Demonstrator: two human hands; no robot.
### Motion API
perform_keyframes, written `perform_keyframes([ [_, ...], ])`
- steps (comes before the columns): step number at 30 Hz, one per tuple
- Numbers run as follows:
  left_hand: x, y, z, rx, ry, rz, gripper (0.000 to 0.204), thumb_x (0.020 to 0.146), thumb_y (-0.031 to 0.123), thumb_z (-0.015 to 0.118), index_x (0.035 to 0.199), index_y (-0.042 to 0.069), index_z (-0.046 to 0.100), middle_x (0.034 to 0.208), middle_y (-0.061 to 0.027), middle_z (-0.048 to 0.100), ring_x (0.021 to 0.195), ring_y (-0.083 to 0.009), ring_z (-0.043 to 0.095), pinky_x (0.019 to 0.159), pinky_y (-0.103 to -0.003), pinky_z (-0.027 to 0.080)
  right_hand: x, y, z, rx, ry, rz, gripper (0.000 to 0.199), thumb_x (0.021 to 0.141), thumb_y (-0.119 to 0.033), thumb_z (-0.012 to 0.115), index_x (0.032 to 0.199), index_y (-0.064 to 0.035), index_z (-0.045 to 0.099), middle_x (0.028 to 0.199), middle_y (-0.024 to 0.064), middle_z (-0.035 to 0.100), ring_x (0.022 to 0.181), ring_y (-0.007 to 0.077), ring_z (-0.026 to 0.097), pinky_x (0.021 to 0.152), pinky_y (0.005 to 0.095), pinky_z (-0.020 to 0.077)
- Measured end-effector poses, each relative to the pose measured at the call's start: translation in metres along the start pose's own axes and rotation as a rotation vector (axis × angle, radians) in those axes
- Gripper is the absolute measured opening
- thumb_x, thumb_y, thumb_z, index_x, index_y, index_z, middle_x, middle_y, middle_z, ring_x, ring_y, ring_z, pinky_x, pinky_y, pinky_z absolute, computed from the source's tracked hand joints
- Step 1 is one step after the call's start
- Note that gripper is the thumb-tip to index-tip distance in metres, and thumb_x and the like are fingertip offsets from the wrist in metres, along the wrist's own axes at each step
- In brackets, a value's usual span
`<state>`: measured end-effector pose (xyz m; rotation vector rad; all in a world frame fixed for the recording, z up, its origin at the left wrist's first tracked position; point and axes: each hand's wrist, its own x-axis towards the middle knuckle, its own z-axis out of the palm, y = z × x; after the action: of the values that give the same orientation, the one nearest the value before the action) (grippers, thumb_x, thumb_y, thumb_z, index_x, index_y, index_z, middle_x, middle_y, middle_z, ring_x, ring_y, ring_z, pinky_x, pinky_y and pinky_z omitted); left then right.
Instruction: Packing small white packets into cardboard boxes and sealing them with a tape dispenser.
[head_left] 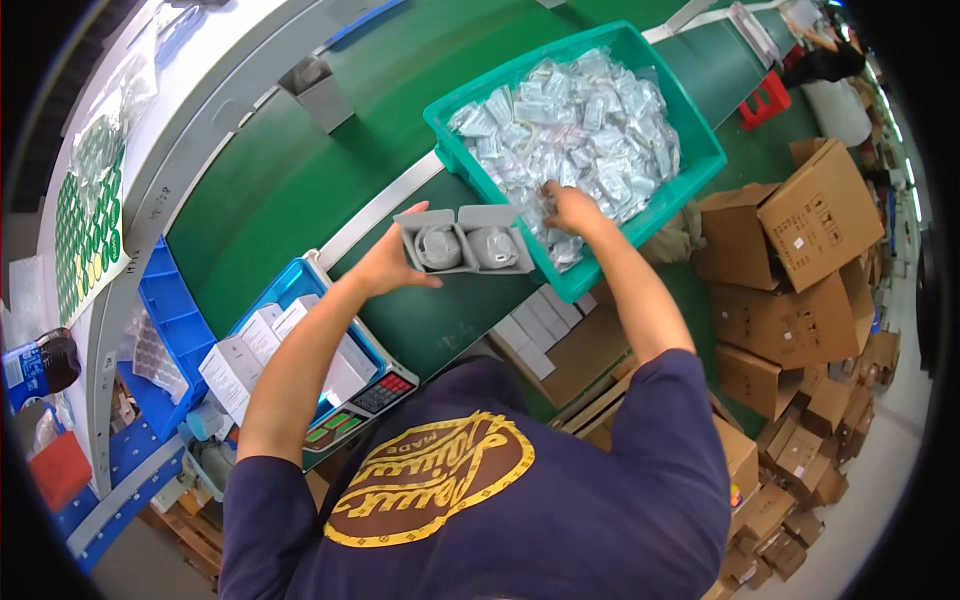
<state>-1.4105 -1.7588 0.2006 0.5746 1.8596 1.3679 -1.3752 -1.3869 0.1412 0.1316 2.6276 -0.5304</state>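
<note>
Shirt (575, 495): yellow lettering on brown emblem (430, 484)
Carton (822, 216), right: dark handling symbols, small print
Scale (347, 422), near left: green displays (328, 428), illegible
Grey frame (170, 180), left: handwritten marks (160, 202)

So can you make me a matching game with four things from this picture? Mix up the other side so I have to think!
Things:
1. Grey box
2. Right hand
3. Big bin
4. Brown cartons

Clues:
A. Reaching in among the clear packets
B. Piled up at the right of the picture
C. Held by the left hand, flaps open
D. Teal green

Right pairs: 1-C, 2-A, 3-D, 4-B
</note>
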Motion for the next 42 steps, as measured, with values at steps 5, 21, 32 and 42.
perform_keyframes([
  [5,-0.029,0.028,0.010,0.447,0.328,-0.006,0.080,0.062,0.015,0.083,0.129,0.002,0.041,0.119,-0.0202,0.051,0.115,-0.0358,0.052,0.098,-0.041,0.044,-0.017,-0.019,-0.005,0.028,0.133,0.033,0.021,0.079,-0.019,0.068,0.094,-0.0070,0.061,0.091,0.0162,0.068,0.087,0.0358,0.065,0.076,0.0448,0.0508],
  [21,-0.167,0.139,0.018,0.445,0.749,0.297,0.099,0.065,0.015,0.081,0.150,0.005,0.029,0.127,-0.0206,0.058,0.111,-0.0325,0.061,0.092,-0.038,0.050,-0.080,-0.068,-0.083,0.417,0.901,0.082,0.034,0.087,-0.034,0.071,0.094,-0.0021,0.061,0.073,0.0087,0.063,0.066,0.0213,0.061,0.063,0.0357,0.0473],
  [32,-0.221,0.135,0.028,0.590,0.912,0.498,0.098,0.051,0.005,0.083,0.141,0.003,0.043,0.127,-0.0196,0.060,0.108,-0.0337,0.064,0.089,-0.037,0.052,-0.275,-0.330,-0.085,0.792,0.985,-0.626,0.038,0.086,0.000,0.070,0.114,-0.0052,0.045,0.091,0.0048,0.055,0.078,0.0124,0.063,0.057,0.0246,0.0535],
  [42,-0.272,0.095,0.035,0.530,0.934,0.662,0.106,0.060,0.013,0.084,0.150,0.015,0.028,0.134,-0.0278,0.050,0.108,-0.0389,0.063,0.083,-0.042,0.056,-0.273,-0.354,-0.093,0.301,0.570,-1.005,0.057,0.076,-0.018,0.079,0.125,-0.0046,0.053,0.137,0.0186,0.047,0.125,0.0384,0.045,0.102,0.0481,0.0383],
])
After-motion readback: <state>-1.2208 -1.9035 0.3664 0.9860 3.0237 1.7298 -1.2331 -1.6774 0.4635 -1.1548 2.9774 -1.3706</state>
